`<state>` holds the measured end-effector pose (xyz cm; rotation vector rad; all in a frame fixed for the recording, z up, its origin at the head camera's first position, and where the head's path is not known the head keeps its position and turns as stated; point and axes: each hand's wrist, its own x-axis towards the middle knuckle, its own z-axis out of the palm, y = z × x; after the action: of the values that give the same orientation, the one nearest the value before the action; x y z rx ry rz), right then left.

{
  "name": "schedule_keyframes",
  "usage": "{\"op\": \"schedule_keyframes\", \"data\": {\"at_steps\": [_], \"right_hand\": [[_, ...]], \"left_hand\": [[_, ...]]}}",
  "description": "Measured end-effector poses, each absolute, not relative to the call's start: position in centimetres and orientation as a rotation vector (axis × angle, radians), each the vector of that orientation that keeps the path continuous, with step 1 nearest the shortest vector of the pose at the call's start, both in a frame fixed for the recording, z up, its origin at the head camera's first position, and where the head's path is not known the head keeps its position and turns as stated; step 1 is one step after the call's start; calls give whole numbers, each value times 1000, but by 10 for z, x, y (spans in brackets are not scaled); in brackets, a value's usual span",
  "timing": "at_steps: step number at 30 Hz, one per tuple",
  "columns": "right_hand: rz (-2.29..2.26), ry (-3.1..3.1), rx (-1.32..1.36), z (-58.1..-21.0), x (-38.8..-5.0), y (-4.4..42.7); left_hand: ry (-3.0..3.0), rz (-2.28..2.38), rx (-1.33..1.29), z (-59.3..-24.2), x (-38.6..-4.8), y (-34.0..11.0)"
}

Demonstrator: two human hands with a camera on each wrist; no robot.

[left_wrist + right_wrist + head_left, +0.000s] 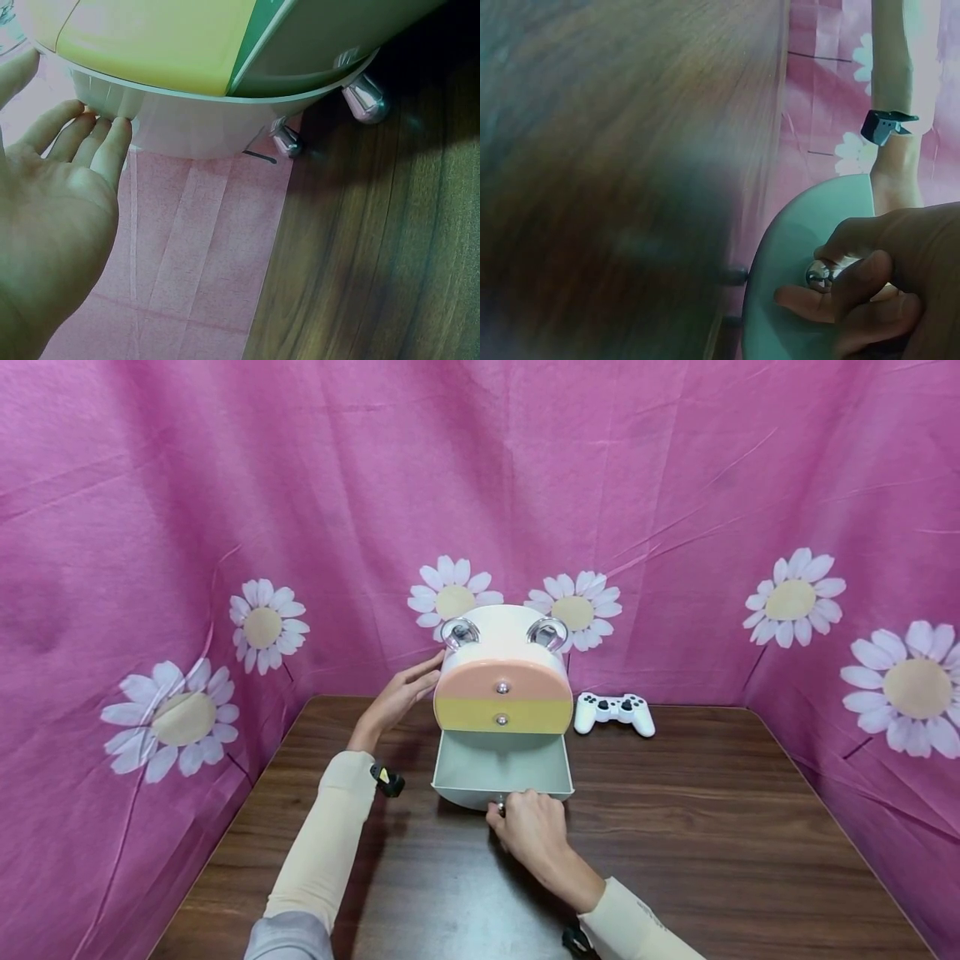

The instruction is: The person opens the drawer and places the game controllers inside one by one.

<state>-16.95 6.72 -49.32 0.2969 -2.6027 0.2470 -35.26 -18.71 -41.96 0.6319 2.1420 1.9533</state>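
On the wooden table stands a small rounded drawer box with a white body, an orange top drawer, a yellow middle drawer and two silver rings on top. Its green bottom drawer is pulled out, and no items show inside. My right hand holds the silver knob on that drawer's front, fingers curled about it. My left hand touches the box's left side; in the left wrist view its fingertips lie against the white wall, fingers fairly straight.
A white game controller lies to the right of the box. Silver feet hold the box up off the wooden table. Behind and at both sides hangs a pink curtain with large white daisies.
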Motion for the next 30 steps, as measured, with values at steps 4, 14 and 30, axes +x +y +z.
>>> {"op": "schedule_keyframes", "data": {"at_steps": [4, 14, 30], "right_hand": [[265, -2610, 293, -492, -168, 68], [362, -2685, 325, -489, -170, 70], [503, -2800, 540, -446, -180, 113]], "left_hand": [[2146, 1945, 633, -420, -353, -187], [2152, 1953, 631, -418, -352, -188], [2142, 1944, 629, -420, -353, -189]]}}
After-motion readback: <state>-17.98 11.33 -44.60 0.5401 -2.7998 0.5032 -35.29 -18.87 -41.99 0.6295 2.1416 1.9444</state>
